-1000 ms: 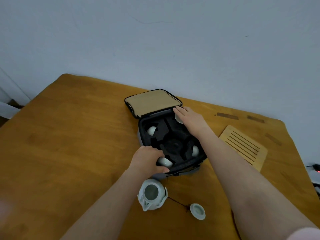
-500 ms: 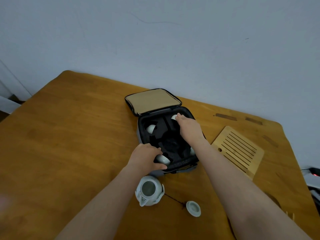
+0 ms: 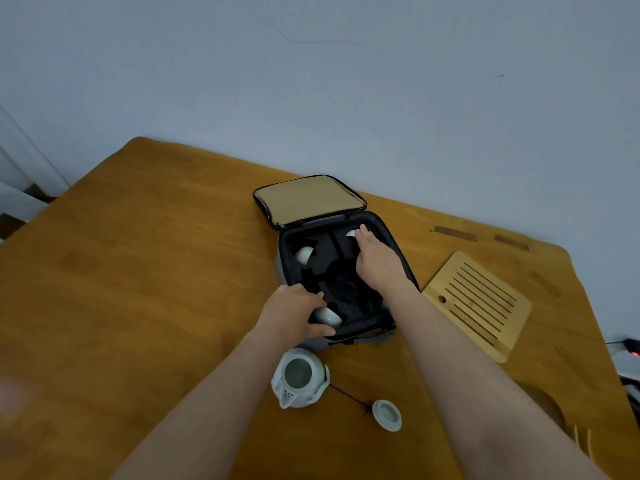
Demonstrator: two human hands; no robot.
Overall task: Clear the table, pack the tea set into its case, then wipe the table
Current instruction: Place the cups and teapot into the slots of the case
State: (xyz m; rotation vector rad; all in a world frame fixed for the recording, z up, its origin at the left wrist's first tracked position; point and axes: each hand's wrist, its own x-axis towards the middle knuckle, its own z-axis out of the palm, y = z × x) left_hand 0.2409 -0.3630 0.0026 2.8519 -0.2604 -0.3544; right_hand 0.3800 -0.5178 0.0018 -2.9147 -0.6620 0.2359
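An open black case [image 3: 403, 258] with a tan-lined lid [image 3: 308, 199] lies on the wooden table [image 3: 138, 271]. My left hand [image 3: 291, 315] grips a white cup [image 3: 329, 317] in the near left slot. My right hand [image 3: 377, 261] rests flat over the far right slot, fingertips on another white cup [image 3: 352, 233]. A third cup [image 3: 305, 254] sits in the far left slot. In front of the case stands the white teapot [image 3: 299, 377] without its lid; the lid [image 3: 387, 414] lies to its right, tied by a dark cord.
A slatted bamboo tray [image 3: 478, 303] lies right of the case. A dark device with a red light [image 3: 633, 351] sits at the table's right edge. The wall runs close behind the table.
My right hand pulled back a little from the case's far rim into the far right slot. My left hand kept its hold on the near cup. The view shifted slightly.
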